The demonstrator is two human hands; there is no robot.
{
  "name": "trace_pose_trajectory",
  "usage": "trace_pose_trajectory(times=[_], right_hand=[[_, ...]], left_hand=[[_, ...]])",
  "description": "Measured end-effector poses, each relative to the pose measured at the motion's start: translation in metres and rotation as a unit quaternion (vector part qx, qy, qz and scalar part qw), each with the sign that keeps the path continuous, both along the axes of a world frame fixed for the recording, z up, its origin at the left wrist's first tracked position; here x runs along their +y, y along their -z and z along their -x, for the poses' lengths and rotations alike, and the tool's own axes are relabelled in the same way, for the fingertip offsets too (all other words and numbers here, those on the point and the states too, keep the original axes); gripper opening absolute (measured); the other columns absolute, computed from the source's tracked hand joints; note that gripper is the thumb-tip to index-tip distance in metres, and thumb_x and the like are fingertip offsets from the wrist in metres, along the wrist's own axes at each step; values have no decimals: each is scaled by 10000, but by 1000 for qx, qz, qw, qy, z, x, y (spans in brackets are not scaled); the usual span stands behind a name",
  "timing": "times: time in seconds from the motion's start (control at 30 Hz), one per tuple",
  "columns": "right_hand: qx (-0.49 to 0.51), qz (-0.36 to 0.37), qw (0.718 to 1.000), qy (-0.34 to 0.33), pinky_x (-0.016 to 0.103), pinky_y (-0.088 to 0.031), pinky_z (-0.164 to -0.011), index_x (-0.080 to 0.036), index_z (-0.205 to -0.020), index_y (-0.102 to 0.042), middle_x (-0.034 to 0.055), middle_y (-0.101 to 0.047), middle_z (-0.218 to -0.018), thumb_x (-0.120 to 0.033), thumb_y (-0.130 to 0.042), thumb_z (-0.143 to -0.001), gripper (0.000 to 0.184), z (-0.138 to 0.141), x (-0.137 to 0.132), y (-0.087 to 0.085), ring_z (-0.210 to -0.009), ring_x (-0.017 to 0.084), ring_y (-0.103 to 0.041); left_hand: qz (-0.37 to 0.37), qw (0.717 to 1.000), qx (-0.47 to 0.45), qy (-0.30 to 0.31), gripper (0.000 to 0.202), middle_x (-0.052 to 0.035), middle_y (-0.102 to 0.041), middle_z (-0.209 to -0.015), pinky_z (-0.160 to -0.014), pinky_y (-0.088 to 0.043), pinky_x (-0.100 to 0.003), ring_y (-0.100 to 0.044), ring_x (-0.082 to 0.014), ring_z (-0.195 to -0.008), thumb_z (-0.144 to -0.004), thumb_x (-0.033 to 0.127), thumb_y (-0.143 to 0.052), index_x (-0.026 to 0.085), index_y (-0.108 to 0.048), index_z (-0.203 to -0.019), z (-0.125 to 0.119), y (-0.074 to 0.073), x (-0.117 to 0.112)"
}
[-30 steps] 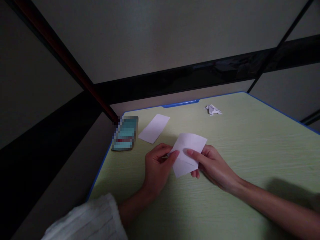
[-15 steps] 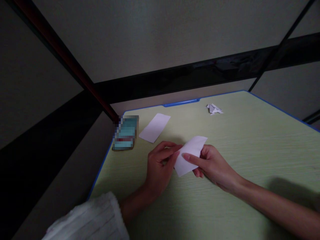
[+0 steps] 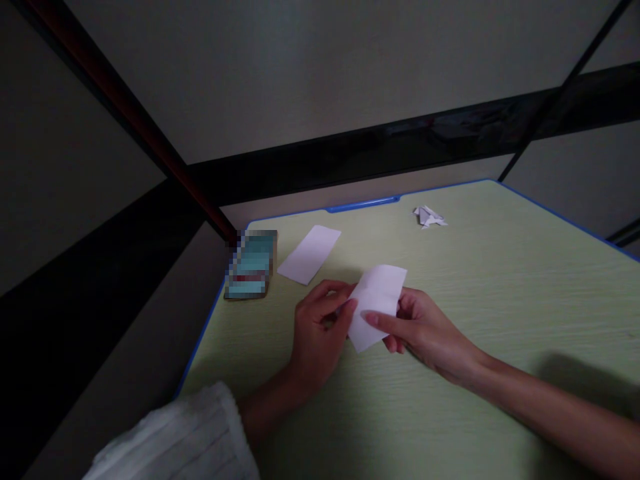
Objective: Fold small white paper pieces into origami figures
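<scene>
A white sheet of paper (image 3: 381, 288) is held between my two hands above the table, tilted and slightly curved. My left hand (image 3: 323, 330) pinches its left edge between thumb and fingers. On the right side my right hand (image 3: 423, 327) grips it, thumb lying across the front and the other fingers behind, partly hidden. Past my left hand, a second white piece of paper (image 3: 310, 255) lies flat. A small folded paper figure (image 3: 429, 217) rests toward the back right of the table.
The pale green table (image 3: 520, 287) has a blue edge and a blue strip (image 3: 363, 205) at its far side. A phone-like object (image 3: 251, 263), its screen pixelated, lies at the left edge. Dark-banded panels (image 3: 350, 67) rise just behind the table.
The upper part of the held paper has swung a little left and up, and its face now shows more. Both hands keep their hold, with the right shifted slightly left.
</scene>
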State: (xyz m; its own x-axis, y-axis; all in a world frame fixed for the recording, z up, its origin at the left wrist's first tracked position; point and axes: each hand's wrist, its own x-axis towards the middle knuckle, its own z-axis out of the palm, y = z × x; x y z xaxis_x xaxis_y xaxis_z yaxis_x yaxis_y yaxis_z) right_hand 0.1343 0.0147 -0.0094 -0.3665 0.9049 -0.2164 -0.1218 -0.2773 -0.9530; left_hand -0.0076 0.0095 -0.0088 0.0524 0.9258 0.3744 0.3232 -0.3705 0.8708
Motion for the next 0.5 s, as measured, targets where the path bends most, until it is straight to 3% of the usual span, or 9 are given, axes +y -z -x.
trace_pose_trajectory(times=[0.17,0.33,0.5], right_hand=[[23,-16,1000,-10,127,-265,-326,-131,-654,-509,-73,-475,-399,-238,-611,-675,150,-2,1,4,-330,9,-388],[9,-48,999,-24,138,-252,-333,-137,-637,-476,-82,-442,-423,-205,-592,-672,139,-1,1,0,-343,8,-355],[13,-71,996,-43,150,-322,-394,-155,-728,-454,-72,-478,-541,-186,-647,-594,237,2,-1,-6,-442,34,-421]], left_hand=[[-117,987,93,63,338,-59,-571,-929,-596,-461,-206,-545,-104,-726,-722,15,-432,173,-629,-947,5,3,1],[-126,975,146,108,450,-69,-527,-1007,-669,-471,-253,-540,-115,-760,-720,-10,-374,186,-542,-1088,7,6,2],[-138,963,209,102,433,-59,-514,-920,-650,-476,-244,-531,-124,-747,-771,40,-343,185,-478,-1156,7,11,3]])
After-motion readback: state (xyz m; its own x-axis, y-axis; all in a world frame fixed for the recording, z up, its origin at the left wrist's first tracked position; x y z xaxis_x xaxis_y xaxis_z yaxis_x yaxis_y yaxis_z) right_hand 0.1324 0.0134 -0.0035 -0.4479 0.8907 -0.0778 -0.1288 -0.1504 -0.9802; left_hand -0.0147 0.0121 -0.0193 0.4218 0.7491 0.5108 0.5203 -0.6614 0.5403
